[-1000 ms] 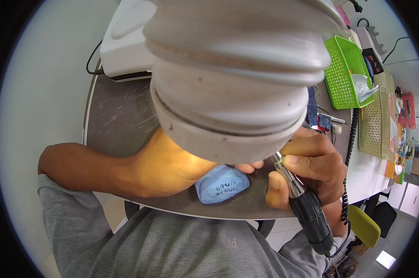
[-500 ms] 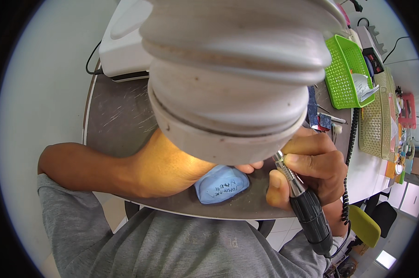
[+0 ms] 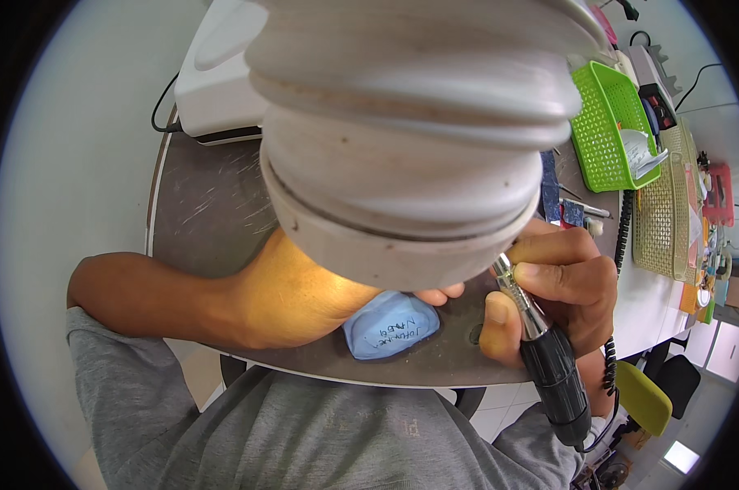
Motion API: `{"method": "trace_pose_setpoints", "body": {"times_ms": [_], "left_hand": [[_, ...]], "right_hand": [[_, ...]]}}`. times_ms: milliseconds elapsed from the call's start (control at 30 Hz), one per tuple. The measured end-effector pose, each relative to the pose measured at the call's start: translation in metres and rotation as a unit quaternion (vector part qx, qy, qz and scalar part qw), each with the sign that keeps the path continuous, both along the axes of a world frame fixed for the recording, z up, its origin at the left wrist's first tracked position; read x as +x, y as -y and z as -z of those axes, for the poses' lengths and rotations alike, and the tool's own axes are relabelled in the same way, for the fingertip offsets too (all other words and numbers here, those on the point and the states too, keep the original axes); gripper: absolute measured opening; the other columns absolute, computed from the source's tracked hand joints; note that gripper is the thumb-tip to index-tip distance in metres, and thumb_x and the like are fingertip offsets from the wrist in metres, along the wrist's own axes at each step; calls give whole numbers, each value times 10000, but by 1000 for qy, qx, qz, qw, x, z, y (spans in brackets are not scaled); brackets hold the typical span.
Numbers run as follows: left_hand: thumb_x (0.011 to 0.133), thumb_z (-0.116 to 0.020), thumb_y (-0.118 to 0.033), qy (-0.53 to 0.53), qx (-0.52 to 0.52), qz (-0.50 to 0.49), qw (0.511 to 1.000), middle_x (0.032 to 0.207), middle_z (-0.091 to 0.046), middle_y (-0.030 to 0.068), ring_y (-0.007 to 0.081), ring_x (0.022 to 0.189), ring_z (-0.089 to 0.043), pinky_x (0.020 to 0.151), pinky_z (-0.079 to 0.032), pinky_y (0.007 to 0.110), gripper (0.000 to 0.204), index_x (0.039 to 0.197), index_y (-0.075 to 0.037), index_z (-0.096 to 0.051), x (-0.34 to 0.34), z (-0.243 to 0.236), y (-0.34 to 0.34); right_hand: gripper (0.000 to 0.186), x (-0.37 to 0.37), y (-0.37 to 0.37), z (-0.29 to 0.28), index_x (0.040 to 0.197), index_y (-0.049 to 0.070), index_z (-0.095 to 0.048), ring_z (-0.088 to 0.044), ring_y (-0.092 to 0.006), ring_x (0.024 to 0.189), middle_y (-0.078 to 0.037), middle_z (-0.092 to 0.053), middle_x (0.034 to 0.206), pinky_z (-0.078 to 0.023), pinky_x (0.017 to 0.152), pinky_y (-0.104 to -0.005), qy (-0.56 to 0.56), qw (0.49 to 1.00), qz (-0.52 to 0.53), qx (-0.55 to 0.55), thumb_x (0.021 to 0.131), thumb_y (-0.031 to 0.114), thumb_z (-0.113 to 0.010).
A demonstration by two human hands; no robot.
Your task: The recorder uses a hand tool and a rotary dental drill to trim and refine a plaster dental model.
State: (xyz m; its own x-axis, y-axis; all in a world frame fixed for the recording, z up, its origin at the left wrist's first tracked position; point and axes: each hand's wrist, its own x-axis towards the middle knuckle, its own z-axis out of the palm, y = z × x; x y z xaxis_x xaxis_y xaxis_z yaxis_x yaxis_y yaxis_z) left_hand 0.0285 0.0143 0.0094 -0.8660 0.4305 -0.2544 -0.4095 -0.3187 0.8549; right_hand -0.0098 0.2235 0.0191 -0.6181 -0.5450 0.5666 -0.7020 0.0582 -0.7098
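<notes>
- The right hand holds a black-and-silver handpiece in a pen-like grip: thumb and fingers close in around the silver neck, and the black body slopes down below them.
- The handpiece's long axis runs slantwise, its silver end up and a little to the left, near the rim of the grey ribbed hood, its corded end low and toward the person's right sleeve.
- The left hand reaches in from the left and passes beneath the hood; only its heel and a few fingertips show, so I cannot tell whether those fingers hold anything.
- Those fingertips lie left of the handpiece's silver end, with a strip of bare bench between the two hands.
- A blue block with handwriting on top lies on the dark bench, near its front edge. It sits left of the right hand and just below the left fingertips, its longer side slanting up to the right; the left hand is the nearer one.
- Beyond the right hand stand a bright green basket with papers in it and a cream basket, a coiled black cord hanging alongside.
- A white machine stands at the bench's far left.
</notes>
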Motion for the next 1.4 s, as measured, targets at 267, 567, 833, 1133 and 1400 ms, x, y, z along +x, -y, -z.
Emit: {"method": "trace_pose_setpoints", "body": {"times_ms": [267,567,833,1133,1400], "left_hand": [[941,-515,-102,-1,-8,8,1000,936,-598,115,149,864,-616,798,-519,278,209,1106,19,-475,0,1,1],[941,-511,-93,-14,-10,-1,1000,924,-606,121,144,848,-612,791,-513,274,193,1094,21,-482,1,3,0],[939,-515,-87,-3,-14,-5,1000,919,-611,121,141,843,-614,791,-512,274,187,1089,22,-485,2,-1,0],[940,-516,-93,-30,-40,2,999,928,-603,118,135,845,-614,786,-514,265,184,1082,20,-486,1,1,1],[936,-526,-92,-32,-33,5,999,933,-607,117,136,851,-614,788,-517,265,190,1087,17,-487,2,1,2]], "right_hand": [[265,1,5,0,849,-17,-544,-687,-333,803,-134,-613,737,-570,603,-309,-22,1000,-16,3,704,36,-759],[257,1,7,0,837,-17,-553,-685,-332,771,-128,-607,714,-576,616,-329,-29,1000,-5,-10,700,42,-762],[273,-1,6,-1,840,-20,-553,-684,-331,780,-134,-611,721,-577,609,-324,-13,1000,-12,0,693,49,-773],[313,-1,3,0,873,-12,-538,-686,-326,842,-140,-616,771,-574,597,-303,-19,1000,-14,17,688,58,-780],[299,-1,3,-1,874,-11,-534,-683,-333,853,-143,-615,779,-575,599,-309,-20,998,-52,14,695,42,-768]]}}
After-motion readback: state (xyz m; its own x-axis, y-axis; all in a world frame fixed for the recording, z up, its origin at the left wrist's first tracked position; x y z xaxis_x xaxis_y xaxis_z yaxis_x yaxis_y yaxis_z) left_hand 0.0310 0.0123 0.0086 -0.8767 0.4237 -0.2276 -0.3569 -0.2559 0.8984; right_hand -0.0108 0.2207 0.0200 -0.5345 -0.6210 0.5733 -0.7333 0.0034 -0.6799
